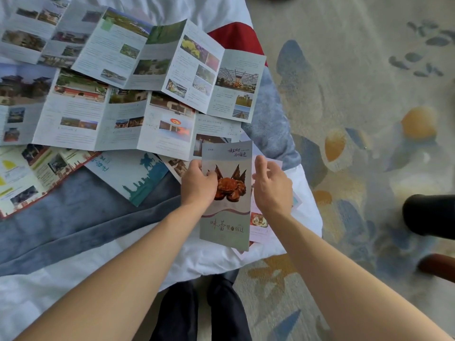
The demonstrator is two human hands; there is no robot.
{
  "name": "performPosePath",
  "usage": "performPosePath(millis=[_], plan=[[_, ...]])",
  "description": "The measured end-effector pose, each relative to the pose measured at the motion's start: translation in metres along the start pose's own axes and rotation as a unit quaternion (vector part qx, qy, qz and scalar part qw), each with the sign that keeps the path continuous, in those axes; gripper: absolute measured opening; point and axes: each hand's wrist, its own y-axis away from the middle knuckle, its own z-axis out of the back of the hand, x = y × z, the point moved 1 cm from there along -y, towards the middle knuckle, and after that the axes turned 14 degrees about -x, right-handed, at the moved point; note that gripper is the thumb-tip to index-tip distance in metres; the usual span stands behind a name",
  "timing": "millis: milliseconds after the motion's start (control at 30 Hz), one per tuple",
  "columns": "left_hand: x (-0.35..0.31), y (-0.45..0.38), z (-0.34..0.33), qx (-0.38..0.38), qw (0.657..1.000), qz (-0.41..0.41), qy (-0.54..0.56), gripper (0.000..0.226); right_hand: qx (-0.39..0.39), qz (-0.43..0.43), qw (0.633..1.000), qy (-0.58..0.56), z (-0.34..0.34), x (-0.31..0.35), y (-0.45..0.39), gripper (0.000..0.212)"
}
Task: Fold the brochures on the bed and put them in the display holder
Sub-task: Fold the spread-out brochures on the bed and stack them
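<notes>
A grey brochure with a crab picture (226, 217) is held above the bed's corner. My left hand (198, 184) grips its left edge, thumb on the cover. On the right side, my right hand (272, 185) has its fingers on the pink inner panels that stick out behind the cover. Several unfolded brochures (118, 99) lie spread over the bed beyond it. A folded brochure with a teal skyline (138, 177) lies to the left of my hands. No display holder is in view.
The bed has white sheets (73, 279) and a blue-grey blanket (73, 217). A red cloth (234, 35) shows at the bed's far edge. A patterned carpet (357, 94) fills the right side, with a black object (430, 215) at the right edge.
</notes>
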Motion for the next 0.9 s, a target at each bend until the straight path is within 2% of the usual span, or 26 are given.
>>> performPosePath(millis=[67, 133, 200, 333, 433, 533, 700, 900], plan=[[-0.001, 0.005, -0.010, 0.011, 1.000, 0.002, 0.000, 0.008, -0.058, -0.005, 0.997, 0.041, 0.007, -0.009, -0.005, 0.053], [-0.002, 0.011, -0.018, 0.019, 1.000, -0.012, -0.013, 0.007, -0.080, -0.012, 0.995, 0.055, 0.011, -0.018, -0.011, 0.033], [-0.001, 0.015, -0.025, 0.019, 0.999, -0.037, -0.027, 0.008, -0.085, -0.013, 0.994, 0.068, 0.013, -0.026, -0.015, 0.025], [0.010, 0.020, -0.032, 0.018, 0.994, -0.097, -0.053, 0.015, -0.061, -0.019, 0.994, 0.088, 0.009, -0.041, -0.017, 0.035], [0.020, 0.022, -0.032, 0.011, 0.982, -0.147, -0.121, 0.039, -0.026, -0.017, 0.994, 0.104, 0.003, -0.047, -0.012, 0.047], [0.023, 0.026, -0.033, 0.036, 0.976, -0.158, -0.145, 0.055, 0.007, -0.014, 0.995, 0.101, -0.003, -0.047, -0.007, 0.047], [0.019, 0.035, -0.035, 0.075, 0.984, -0.139, -0.087, 0.039, 0.019, -0.048, 0.997, 0.056, -0.008, -0.042, -0.005, 0.048], [0.021, 0.044, -0.026, 0.075, 0.987, -0.119, -0.075, 0.043, 0.001, -0.023, 0.997, 0.077, -0.002, -0.038, 0.002, 0.049]])
